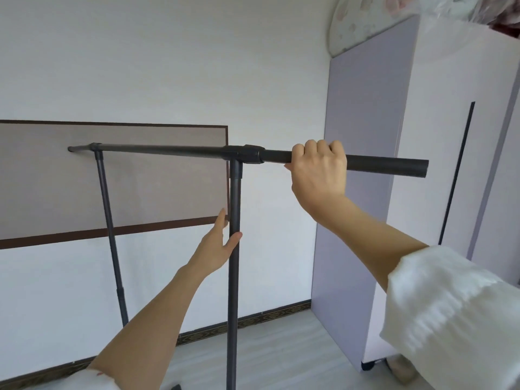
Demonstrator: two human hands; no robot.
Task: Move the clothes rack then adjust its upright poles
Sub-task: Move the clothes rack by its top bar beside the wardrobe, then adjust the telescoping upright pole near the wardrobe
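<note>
While the right hand fists the bar to steady the rack, the left hand, grip spread, reaches the near pole.

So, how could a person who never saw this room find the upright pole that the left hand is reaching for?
Find the dark clothes rack before the white wall. Its top bar, gripped by the right hand, meets two uprights. It is the nearer upright pole, thicker-looking, under the T-joint; the open left hand is at it, unlike the far upright pole.
</note>
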